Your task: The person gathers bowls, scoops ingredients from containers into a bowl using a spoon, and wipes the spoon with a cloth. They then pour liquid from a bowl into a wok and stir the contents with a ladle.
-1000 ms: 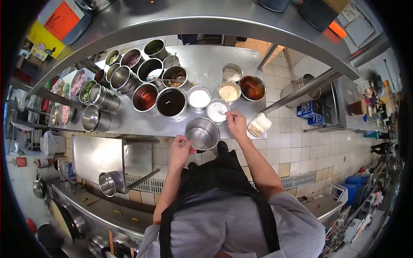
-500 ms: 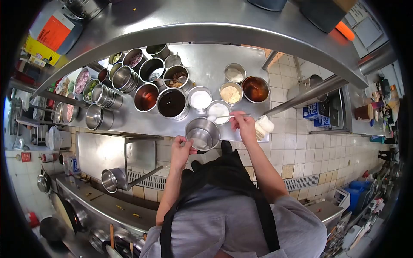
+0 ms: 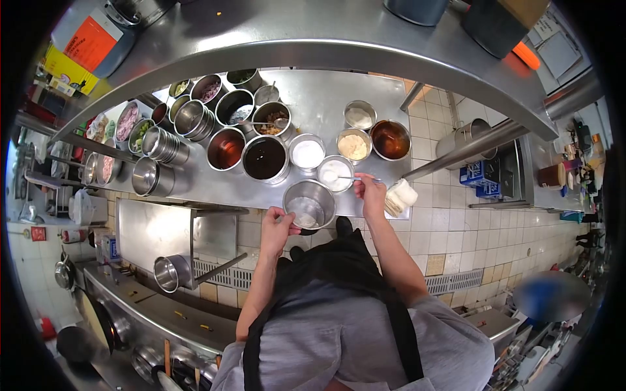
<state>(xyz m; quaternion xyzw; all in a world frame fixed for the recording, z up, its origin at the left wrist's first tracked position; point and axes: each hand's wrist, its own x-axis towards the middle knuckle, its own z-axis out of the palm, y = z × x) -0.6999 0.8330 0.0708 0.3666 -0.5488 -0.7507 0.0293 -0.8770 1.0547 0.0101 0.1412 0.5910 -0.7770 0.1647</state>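
My left hand (image 3: pixel 279 225) is closed on the rim of a steel pot (image 3: pixel 306 195), held tilted at the counter's front edge. A little white powder lies inside it. In my right hand (image 3: pixel 370 192) is a spoon (image 3: pixel 352 178), pinched by its handle. The spoon's bowl is in a steel container of white powder (image 3: pixel 335 168), just beyond the pot. Behind that stand another container of white contents (image 3: pixel 307 154) and one of pale yellow powder (image 3: pixel 353 147). A folded white cloth (image 3: pixel 400 196) lies right of my right hand.
On the steel counter (image 3: pixel 313 88) stand pots of dark liquid (image 3: pixel 265 156), reddish liquid (image 3: pixel 225 147) and red-brown sauce (image 3: pixel 391 138). Stacked steel pots (image 3: pixel 164 145) sit at the left. A steel shelf (image 3: pixel 293 32) overhangs the counter, with a slanting post (image 3: pixel 466 145) at the right.
My right hand has moved the spoon from the pot's rim back into the white powder container. My left hand still holds the pot. The view has shifted slightly.
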